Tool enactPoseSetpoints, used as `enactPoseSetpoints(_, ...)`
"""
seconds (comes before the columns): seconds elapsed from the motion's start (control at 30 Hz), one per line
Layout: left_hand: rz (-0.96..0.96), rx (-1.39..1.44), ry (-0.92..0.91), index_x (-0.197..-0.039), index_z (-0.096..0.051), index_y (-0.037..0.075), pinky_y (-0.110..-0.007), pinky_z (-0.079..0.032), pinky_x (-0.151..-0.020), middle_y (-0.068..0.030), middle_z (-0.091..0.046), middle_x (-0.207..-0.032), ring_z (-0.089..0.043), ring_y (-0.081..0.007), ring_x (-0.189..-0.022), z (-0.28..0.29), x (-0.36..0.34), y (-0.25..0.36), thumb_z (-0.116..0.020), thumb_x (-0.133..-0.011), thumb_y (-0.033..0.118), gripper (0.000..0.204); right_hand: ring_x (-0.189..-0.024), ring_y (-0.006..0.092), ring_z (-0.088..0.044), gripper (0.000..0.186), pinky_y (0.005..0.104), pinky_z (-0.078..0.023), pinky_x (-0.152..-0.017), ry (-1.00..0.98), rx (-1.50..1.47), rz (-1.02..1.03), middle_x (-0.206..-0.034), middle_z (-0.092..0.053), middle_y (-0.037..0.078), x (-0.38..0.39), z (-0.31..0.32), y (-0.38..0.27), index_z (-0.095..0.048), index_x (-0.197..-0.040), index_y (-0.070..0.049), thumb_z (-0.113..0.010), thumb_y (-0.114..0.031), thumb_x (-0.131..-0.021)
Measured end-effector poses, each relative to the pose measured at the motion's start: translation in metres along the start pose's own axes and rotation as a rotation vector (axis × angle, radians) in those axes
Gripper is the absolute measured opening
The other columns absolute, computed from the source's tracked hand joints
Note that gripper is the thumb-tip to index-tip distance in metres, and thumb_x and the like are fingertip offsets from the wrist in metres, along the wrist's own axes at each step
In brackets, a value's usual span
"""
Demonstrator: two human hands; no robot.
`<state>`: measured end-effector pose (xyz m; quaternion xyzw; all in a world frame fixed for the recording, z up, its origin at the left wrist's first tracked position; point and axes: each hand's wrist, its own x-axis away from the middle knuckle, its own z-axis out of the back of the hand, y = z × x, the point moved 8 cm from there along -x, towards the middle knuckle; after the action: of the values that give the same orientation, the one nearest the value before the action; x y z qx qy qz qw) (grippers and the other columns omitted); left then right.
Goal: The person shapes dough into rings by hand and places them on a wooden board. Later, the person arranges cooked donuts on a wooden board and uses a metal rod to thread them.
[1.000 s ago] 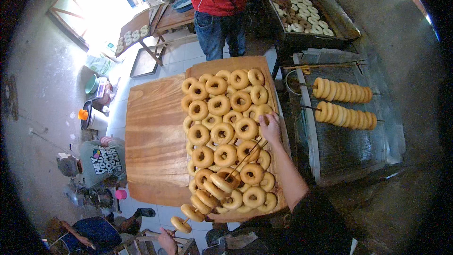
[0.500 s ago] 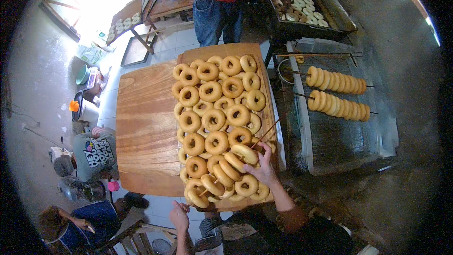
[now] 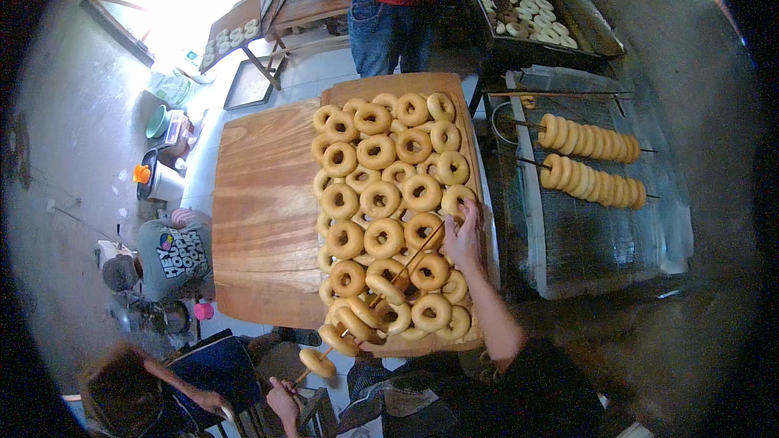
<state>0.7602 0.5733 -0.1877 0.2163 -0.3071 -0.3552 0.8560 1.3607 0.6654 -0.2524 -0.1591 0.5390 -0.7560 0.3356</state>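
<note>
My left hand [image 3: 284, 397] grips the low end of a thin wooden stick [image 3: 422, 251], which slants up to the right over piled ring doughnuts [image 3: 379, 199]. Several doughnuts are threaded on it [image 3: 317, 362], spaced unevenly along its lower part. My right hand [image 3: 464, 235] pinches a golden doughnut [image 3: 456, 195] at the pile's right side, near the stick's upper end. The pile covers the right part of a wooden board [image 3: 264, 211], whose left part is bare wood.
Right, a metal rack [image 3: 584, 259] holds two rods of doughnuts [image 3: 588, 138]. Behind, a person in red [image 3: 389, 0] stands near a tray of pale rings [image 3: 535, 16]. Another person [image 3: 170, 381] is at lower left. A side table [image 3: 235, 32], bucket [image 3: 166, 186] and grey bundle [image 3: 174, 255] are left.
My right hand went from the pile's right side down to the stick's doughnuts, then back up onto another doughnut. The lower-left person's arm has swung right and down.
</note>
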Motion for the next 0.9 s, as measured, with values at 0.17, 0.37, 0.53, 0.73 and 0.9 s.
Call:
enactPoseSetpoints(0.17, -0.133, 0.0, -0.103, -0.059, -0.052, 0.0, -0.029, -0.041, -0.05, -0.0063, -0.056, -0.059, -0.052, -0.015, -0.053, -0.042, 0.003, 0.011, -0.039, -0.102, 0.043, 0.062, -0.123, 0.0282, -0.046, 0.053, 0.043, -0.036, -0.103, 0.105, -0.135, -0.071, -0.129, -0.047, 0.017, 0.062, 0.055, 0.05, -0.032, -0.136, -0.004, -0.058, -0.023, -0.093)
enactPoseSetpoints(0.37, -0.173, 0.042, -0.328, -0.06, -0.051, 0.0, -0.031, -0.039, -0.053, -0.0066, -0.055, -0.058, -0.051, -0.0145, -0.054, -0.101, 0.012, 0.05, -0.036, -0.103, 0.043, 0.063, -0.117, 0.0253, -0.049, 0.069, 0.0403, -0.037, -0.102, -0.203, -0.375, -0.034, -0.117, -0.05, 0.012, 0.099, 0.045, -0.032, -0.024, -0.134, -0.008, -0.071, -0.015, -0.084)
enactPoseSetpoints(0.53, -0.183, -0.038, -0.371, -0.058, -0.048, 0.001, -0.032, -0.038, -0.052, -0.0065, -0.049, -0.054, -0.048, -0.015, -0.053, -0.099, -0.002, 0.042, -0.028, -0.103, 0.047, 0.068, -0.115, 0.0247, -0.048, 0.077, 0.0355, -0.045, -0.095, -0.011, -0.423, -0.262, -0.126, -0.04, 0.016, 0.09, 0.046, 0.039, -0.025, -0.128, -0.006, -0.08, -0.009, -0.074)
enactPoseSetpoints(0.73, -0.127, 0.192, -0.217, -0.054, -0.04, 0.006, -0.03, -0.035, -0.05, -0.0057, -0.044, -0.052, -0.044, -0.0158, -0.051, -0.004, -0.067, -0.053, -0.034, -0.103, 0.046, 0.064, -0.105, 0.0227, -0.055, 0.054, 0.0372, -0.043, -0.092, 0.094, -0.196, -0.294, -0.118, -0.053, 0.02, 0.056, 0.058, 0.017, -0.026, -0.129, -0.004, -0.061, -0.024, -0.093)
enactPoseSetpoints(0.9, -0.211, 0.147, -0.18, -0.055, -0.044, 0.004, -0.03, -0.037, -0.051, -0.0058, -0.047, -0.054, -0.046, -0.0154, -0.051, 0.027, -0.078, -0.049, -0.035, -0.103, 0.044, 0.063, -0.116, 0.0301, -0.054, 0.055, 0.0422, -0.042, -0.098, 0.051, -0.005, -0.049, -0.124, -0.049, 0.019, 0.075, 0.028, -0.006, -0.027, -0.136, -0.001, -0.057, -0.021, -0.095)
